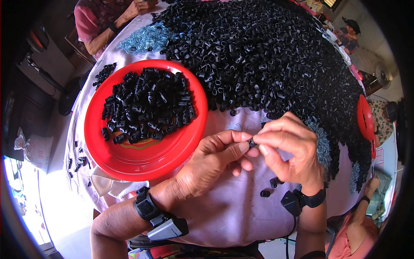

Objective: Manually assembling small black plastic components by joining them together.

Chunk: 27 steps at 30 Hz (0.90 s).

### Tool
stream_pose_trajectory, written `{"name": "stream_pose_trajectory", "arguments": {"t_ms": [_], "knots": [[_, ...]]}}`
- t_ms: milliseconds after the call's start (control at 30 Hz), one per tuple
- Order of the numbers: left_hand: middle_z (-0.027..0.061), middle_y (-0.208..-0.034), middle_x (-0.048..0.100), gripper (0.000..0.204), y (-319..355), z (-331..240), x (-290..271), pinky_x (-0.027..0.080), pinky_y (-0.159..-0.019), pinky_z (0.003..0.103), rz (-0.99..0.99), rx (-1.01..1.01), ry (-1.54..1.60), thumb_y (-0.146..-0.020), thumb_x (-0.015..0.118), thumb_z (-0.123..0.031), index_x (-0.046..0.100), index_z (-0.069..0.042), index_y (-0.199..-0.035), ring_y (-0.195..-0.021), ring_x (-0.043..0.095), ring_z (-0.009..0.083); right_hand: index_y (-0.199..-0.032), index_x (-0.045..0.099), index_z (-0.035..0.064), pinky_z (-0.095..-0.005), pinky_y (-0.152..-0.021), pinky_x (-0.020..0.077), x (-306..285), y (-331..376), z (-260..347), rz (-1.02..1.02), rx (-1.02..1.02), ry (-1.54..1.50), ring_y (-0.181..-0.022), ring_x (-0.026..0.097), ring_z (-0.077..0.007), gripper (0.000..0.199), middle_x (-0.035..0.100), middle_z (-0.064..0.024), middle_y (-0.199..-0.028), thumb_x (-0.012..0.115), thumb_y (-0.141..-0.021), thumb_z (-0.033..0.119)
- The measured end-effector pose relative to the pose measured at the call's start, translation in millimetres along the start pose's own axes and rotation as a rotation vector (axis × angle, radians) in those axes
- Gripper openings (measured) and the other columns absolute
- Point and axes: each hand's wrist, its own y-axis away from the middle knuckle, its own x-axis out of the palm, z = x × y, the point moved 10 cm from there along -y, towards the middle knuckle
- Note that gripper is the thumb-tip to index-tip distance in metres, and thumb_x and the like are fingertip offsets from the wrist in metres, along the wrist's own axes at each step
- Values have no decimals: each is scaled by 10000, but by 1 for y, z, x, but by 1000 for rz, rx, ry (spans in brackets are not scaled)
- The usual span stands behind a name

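My left hand (215,159) pinches a small black plastic cord lock (251,143) between thumb and forefinger, in front of my chest. My right hand (290,149) meets it from the right, its thumb and fingertips closed at the same piece; the fingertips hide most of it. Left of my hands stands a round red basin (142,170) with a heap of black cord locks (146,105) in it. Below my right hand a few loose black pieces (265,194) lie on the pale pink cloth (233,211).
A broad pile of black hollow parts (254,52) covers the table's far side. Bluish, shiny heaps of tiny springs lie at the far left (148,38) and beside my right hand (320,142). Another red basin (365,118) stands at the right edge. Other people sit around the table.
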Motion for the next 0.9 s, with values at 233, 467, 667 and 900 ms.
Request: {"name": "stream_pose_trajectory", "arguments": {"t_ms": [233, 467, 667, 900], "knots": [[79, -1108, 713, 199, 1, 6, -2, 537, -708, 236, -35, -48, 61, -1070, 596, -155, 600, -72, -1250, -869, 678, 118, -1002, 762, 33, -384, -738, 557, 6, 20, -57, 0, 325, 187, -828, 687, -281, 177, 717, -95, -901, 764, -825, 18], [73, -1115, 709, 226, 1, 4, -1, 529, -715, 231, -18, -28, 24, -1077, 586, -165, 594, -70, -1282, -853, 662, 103, -1028, 760, 35, -378, -717, 560, 19, 22, -55, 80, 245, 201, -840, 681, -272, 215, 705, -88, -923, 787, -814, 32], [51, -1115, 710, 275, 0, 2, -2, 524, -741, 231, -18, 14, 37, -1083, 571, -158, 601, -57, -1336, -861, 645, 91, -1111, 756, 76, -247, -555, 504, 13, 11, -28, 34, 241, -167, -794, 691, -133, 296, 746, -46, -935, 763, -826, -6], [60, -1117, 711, 229, 1, 1, -2, 527, -740, 237, -23, 22, 51, -1080, 573, -149, 622, -79, -1293, -866, 649, 103, -1096, 766, 65, -245, -553, 492, 11, 12, -29, 15, 210, -204, -730, 658, -114, 273, 739, -44, -895, 756, -839, -26]]}}
